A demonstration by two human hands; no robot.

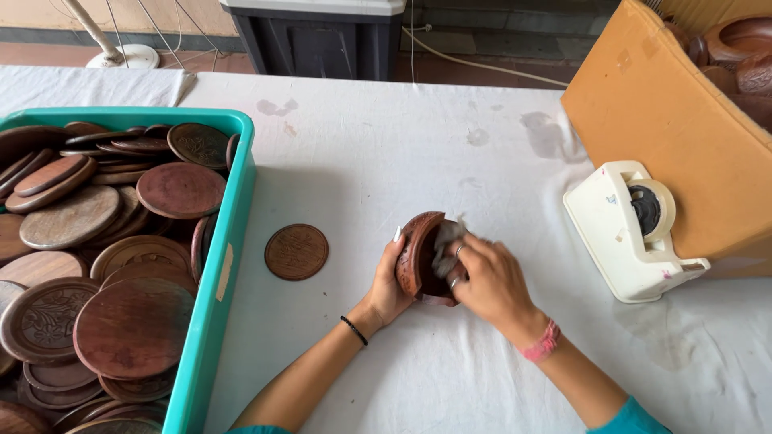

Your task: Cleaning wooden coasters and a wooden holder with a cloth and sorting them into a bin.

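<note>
A table covered with a white cloth (386,161) is seen from above. Its left edge is taken up by a teal plastic crate (229,233), in which round carved wooden lids (133,325) are heaped. At the far right corner a tilted cardboard box (667,137) is stood, and dark wooden bowls (744,48) are seen inside it. A cream tape dispenser (627,233) is set against the box, near the right edge.

Towards the middle of the table, nearer the near edge, a round carved wooden bowl (418,253) is held tipped on its side, just above the cloth. It is cupped from the left by the left hand (386,289), whose fingers are curled around its outer wall. The fingers of the right hand (490,281) are closed on a small grey rag (445,245), which is pressed into the bowl's opening. A single wooden lid (297,251) is laid flat on the cloth between the crate and the bowl, apart from both.
</note>
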